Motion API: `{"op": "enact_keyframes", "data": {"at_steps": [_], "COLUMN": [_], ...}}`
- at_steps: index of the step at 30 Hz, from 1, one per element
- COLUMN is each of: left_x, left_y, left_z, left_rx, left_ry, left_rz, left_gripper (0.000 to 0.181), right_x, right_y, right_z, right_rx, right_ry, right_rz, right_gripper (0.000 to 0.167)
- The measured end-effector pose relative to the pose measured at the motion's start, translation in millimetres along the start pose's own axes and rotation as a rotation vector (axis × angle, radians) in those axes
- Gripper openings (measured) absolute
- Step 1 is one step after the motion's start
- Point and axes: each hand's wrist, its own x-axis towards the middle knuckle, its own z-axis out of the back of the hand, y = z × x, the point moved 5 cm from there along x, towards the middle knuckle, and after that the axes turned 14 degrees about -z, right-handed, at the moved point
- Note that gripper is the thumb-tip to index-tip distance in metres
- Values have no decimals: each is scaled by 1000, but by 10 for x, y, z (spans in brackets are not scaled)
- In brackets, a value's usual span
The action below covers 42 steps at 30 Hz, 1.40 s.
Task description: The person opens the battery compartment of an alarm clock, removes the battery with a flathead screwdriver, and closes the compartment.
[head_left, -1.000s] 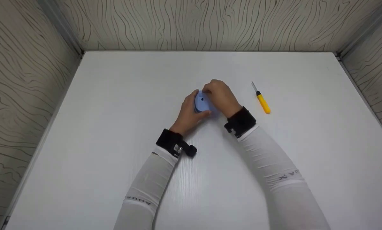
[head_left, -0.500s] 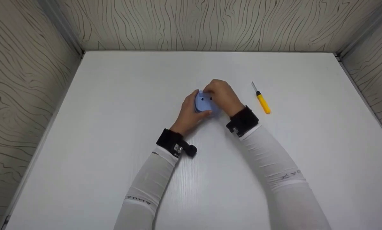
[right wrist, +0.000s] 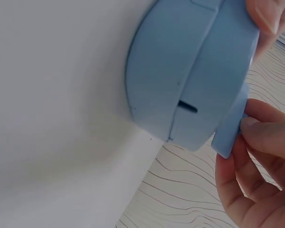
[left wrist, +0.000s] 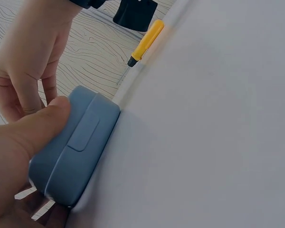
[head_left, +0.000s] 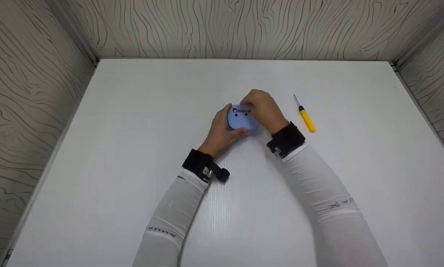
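Note:
A light blue rounded case (head_left: 240,123) stands near the middle of the white table. My left hand (head_left: 219,129) grips it from the left, thumb on the near side and fingers on the far side. Two small dark holes and a narrow recess (head_left: 240,111) with a metallic-looking strip show on its upper face. My right hand (head_left: 265,109) is over the case's right part. In the right wrist view its thumb and fingers pinch a small flat blue cover (right wrist: 231,126) at the case's edge. The left wrist view shows the case's side with a rectangular tab (left wrist: 84,130).
A screwdriver (head_left: 306,119) with a yellow handle lies on the table (head_left: 151,92) to the right of my right hand, its tip pointing away from me. Wood-patterned walls (head_left: 222,29) enclose the back and sides.
My right hand has shifted slightly right and away from me. More of the case's upper face now shows, including the second hole and the recess with the metallic strip. My left hand keeps its grip.

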Motion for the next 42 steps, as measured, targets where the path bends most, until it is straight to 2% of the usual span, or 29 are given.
{"op": "enact_keyframes", "data": {"at_steps": [6,19,28,36,42], "left_x": [3,-1,-24,-31,-23], "left_y": [-5,6,5,-3,5], "left_z": [-4,-16,-15,-17,-16], "left_rx": [-3,-26,-65,-59,-53], "left_ry": [9,-3,-13,-9,-12], "left_rz": [36,73,98,116,99], "left_gripper": [96,97,97,97,97], "right_x": [5,-13,-55,-109,-161], "right_y": [-88,-378,-582,-753,-855], "right_z": [74,186,329,397,488], "right_rx": [8,-4,6,15,12], "right_ry": [-23,-22,-97,-116,-155], "right_rz": [-24,-121,-139,-186,-171], "right_gripper": [20,23,25,22,23]}}
